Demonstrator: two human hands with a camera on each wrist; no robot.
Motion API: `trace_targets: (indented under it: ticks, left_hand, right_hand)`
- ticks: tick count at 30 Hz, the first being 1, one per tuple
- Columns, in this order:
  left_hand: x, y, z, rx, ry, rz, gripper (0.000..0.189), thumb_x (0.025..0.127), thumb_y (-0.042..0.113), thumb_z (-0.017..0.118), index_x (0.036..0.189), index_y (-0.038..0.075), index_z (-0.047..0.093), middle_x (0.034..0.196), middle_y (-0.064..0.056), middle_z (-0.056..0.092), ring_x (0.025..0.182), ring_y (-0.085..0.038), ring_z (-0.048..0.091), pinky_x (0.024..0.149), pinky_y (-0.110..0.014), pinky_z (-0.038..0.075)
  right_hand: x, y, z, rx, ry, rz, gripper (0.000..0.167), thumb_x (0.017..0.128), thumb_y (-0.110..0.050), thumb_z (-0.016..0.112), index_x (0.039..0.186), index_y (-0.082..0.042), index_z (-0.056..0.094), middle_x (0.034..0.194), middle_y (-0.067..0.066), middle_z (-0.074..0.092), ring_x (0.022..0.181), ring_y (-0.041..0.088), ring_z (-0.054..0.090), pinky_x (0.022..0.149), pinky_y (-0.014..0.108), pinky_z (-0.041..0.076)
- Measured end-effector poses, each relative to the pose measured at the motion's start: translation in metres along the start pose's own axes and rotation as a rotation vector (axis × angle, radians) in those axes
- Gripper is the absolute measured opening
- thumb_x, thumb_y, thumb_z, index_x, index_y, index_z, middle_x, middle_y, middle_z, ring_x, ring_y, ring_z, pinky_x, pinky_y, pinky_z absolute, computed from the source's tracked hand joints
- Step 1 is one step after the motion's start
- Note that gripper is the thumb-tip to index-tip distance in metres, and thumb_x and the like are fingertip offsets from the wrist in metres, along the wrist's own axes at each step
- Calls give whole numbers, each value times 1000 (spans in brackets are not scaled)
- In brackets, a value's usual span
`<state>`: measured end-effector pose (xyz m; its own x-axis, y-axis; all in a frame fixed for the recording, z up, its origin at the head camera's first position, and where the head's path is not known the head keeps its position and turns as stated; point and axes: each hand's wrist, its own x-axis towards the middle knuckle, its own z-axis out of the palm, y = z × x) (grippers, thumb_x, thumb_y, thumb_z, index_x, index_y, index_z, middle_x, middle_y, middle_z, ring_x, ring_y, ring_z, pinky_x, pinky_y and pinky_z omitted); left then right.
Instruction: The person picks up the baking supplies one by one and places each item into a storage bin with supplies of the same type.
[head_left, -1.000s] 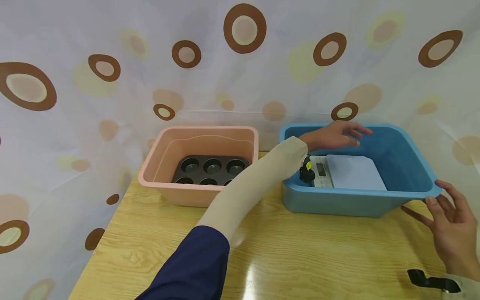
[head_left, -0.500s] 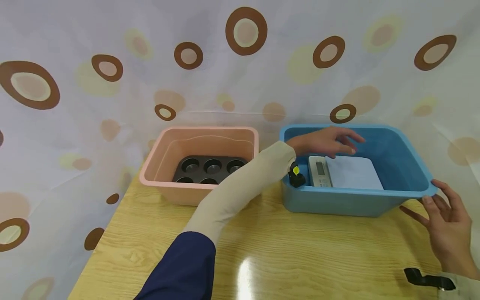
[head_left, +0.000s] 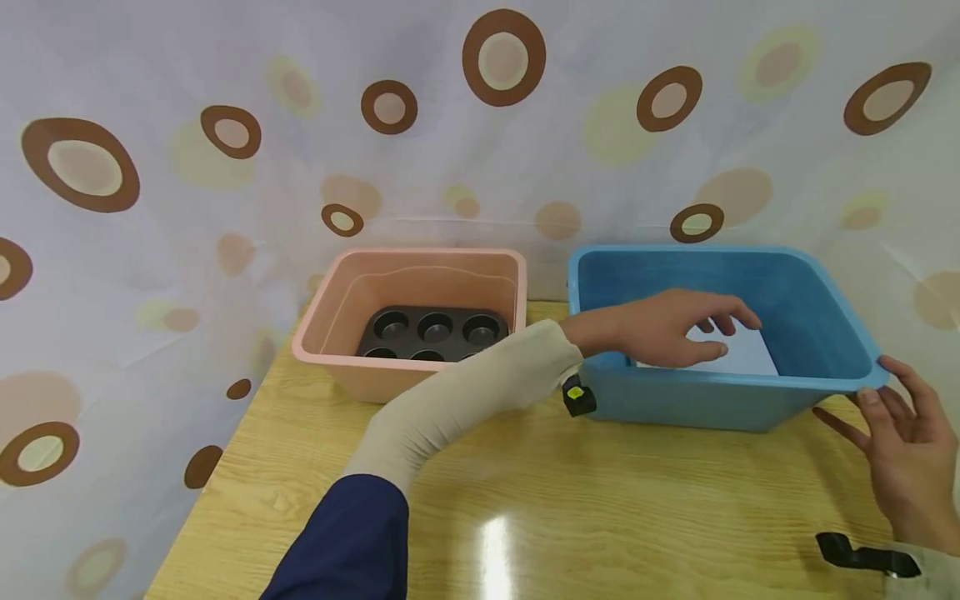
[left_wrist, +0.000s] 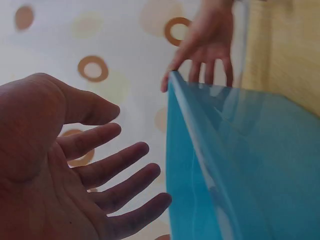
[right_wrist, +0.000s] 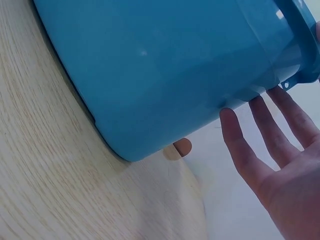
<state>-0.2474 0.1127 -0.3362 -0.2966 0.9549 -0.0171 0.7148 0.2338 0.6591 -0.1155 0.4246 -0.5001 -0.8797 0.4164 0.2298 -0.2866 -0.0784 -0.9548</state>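
Observation:
My left hand (head_left: 667,325) hovers over the front part of the blue plastic tub (head_left: 712,406), fingers loosely bent and holding nothing. Under it lies a white kitchen scale (head_left: 742,354) inside the tub; its display end is hidden by the hand. The left wrist view shows the left hand (left_wrist: 65,160) apart from the rim. At the tub's right front corner, my right hand (head_left: 911,458) grips the rim, thumb over the edge and the other fingers against the outer wall. The right wrist view shows those fingers (right_wrist: 272,135) touching the tub's side.
A pink plastic tub (head_left: 420,385) stands to the left with a dark muffin tin (head_left: 435,329) in it. Both tubs rest on a wooden table (head_left: 600,500). A patterned curtain (head_left: 450,167) hangs close behind them. My left forearm (head_left: 465,400) crosses in front of the pink tub.
The left hand has come from the back of the blue tub toward its front, now covering the scale's display. My right hand keeps its place at the corner.

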Motion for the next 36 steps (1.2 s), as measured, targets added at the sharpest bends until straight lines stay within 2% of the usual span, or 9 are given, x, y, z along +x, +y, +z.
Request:
trace_targets:
  ticks: [4, 12, 16, 23, 27, 29, 31, 33, 36]
  left_hand:
    - [-19, 3, 5, 214, -29, 15, 49, 114, 17, 50, 163, 9, 47, 166, -2, 53, 146, -8, 52, 117, -10, 36]
    - [-75, -3, 11, 306, 80, -56, 51, 115, 21, 50, 165, 12, 45, 162, -3, 56, 140, -15, 54, 123, -25, 38]
    - [-104, -10, 11, 293, 163, -100, 51, 115, 22, 53, 165, 13, 46, 159, -5, 57, 143, -19, 53, 121, -31, 43]
    - [-149, -22, 7, 344, 383, -97, 43, 111, 15, 61, 154, 12, 60, 148, -5, 65, 132, -21, 61, 111, -35, 52]
    - [-168, -27, 7, 364, 421, -129, 44, 109, 13, 60, 154, 11, 60, 148, -6, 65, 126, -20, 61, 111, -38, 52]
    - [-177, -29, 9, 370, 441, -143, 43, 109, 13, 60, 153, 10, 61, 143, -6, 67, 118, -20, 60, 106, -38, 53]
    - [-185, -32, 11, 380, 471, -150, 42, 109, 12, 60, 151, 10, 62, 137, -7, 68, 115, -21, 59, 103, -39, 52]
    - [-192, -34, 14, 393, 501, -158, 41, 109, 11, 61, 150, 10, 63, 134, -8, 68, 113, -21, 60, 103, -40, 53]
    - [-200, -37, 18, 422, 539, -183, 40, 108, 11, 63, 148, 9, 64, 135, -8, 69, 122, -24, 63, 108, -42, 54]
  right_hand:
    - [1, 2, 3, -37, 9, 9, 59, 111, 0, 56, 167, -13, 45, 157, -3, 60, 130, 6, 63, 75, 9, 59]
    - [4, 2, 6, -79, -76, -5, 58, 113, -4, 52, 169, -18, 41, 155, -7, 58, 126, 1, 63, 74, 8, 59]
    - [4, 0, 2, -255, -104, -63, 61, 114, -4, 51, 171, -19, 38, 150, -12, 56, 118, -3, 62, 78, 6, 57]
    - [5, -2, -6, -420, -186, -162, 74, 110, 8, 52, 175, -19, 27, 149, -15, 49, 122, -4, 58, 87, 3, 53]
    - [-1, -7, 1, -640, -114, -151, 80, 109, 1, 59, 175, -27, 25, 164, -6, 44, 143, -1, 50, 88, -3, 46]
    - [-7, -11, 8, -720, -56, -147, 80, 106, -3, 64, 174, -29, 30, 172, 0, 35, 156, 5, 39, 102, 1, 43]
    - [-12, -15, 14, -780, -25, -198, 76, 105, -12, 69, 172, -25, 36, 178, 11, 25, 166, 19, 27, 121, 11, 35]
    - [-14, -20, 21, -810, -23, -285, 72, 105, -30, 72, 170, -18, 43, 178, 19, 22, 167, 34, 22, 136, 39, 28]
    - [-16, -24, 32, -841, -47, -448, 88, 101, -67, 66, 165, -8, 49, 175, 31, 24, 164, 53, 21, 134, 73, 18]
